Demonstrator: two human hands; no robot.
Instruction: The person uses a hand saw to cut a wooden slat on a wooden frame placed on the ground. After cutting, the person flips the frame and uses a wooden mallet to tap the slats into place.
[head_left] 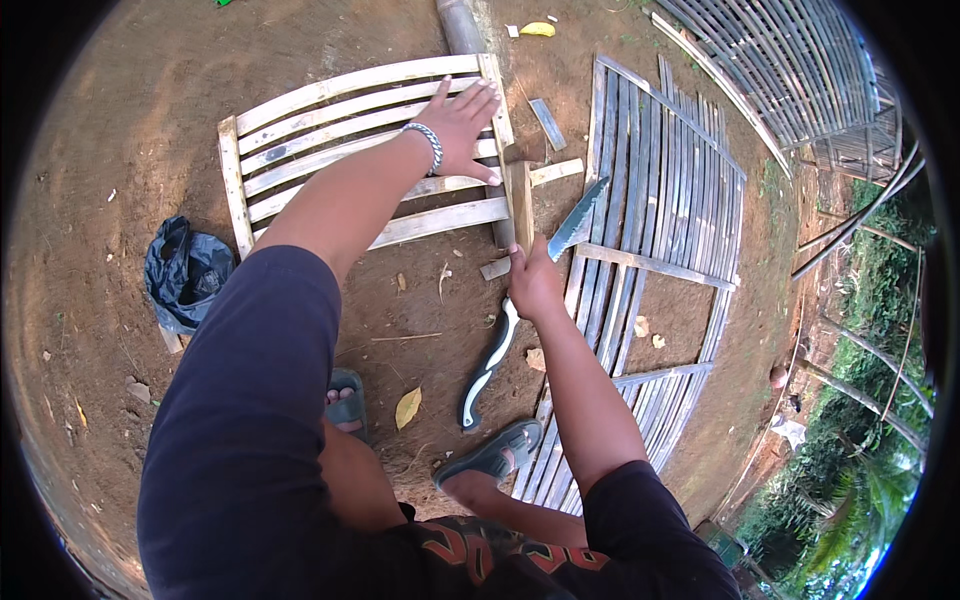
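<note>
While the left hand (462, 122) lay flat and open on the slatted bamboo frame (350, 150), the right hand (533, 285) clenched the machete (530, 300) mid-length. Its blade (578, 222) rested beside an upright stake (520, 205). Probably heavy, stiff and sharp, it seemed best gripped by the handle.

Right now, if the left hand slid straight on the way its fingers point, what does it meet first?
Likely the end rail of the pale wooden slatted frame under the left hand; beyond that a grey pipe, though depth is unclear.

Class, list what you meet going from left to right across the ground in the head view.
Dark plastic bag → pale slatted frame under the left hand → right hand gripping a big knife → grey woven bamboo panel.
</note>
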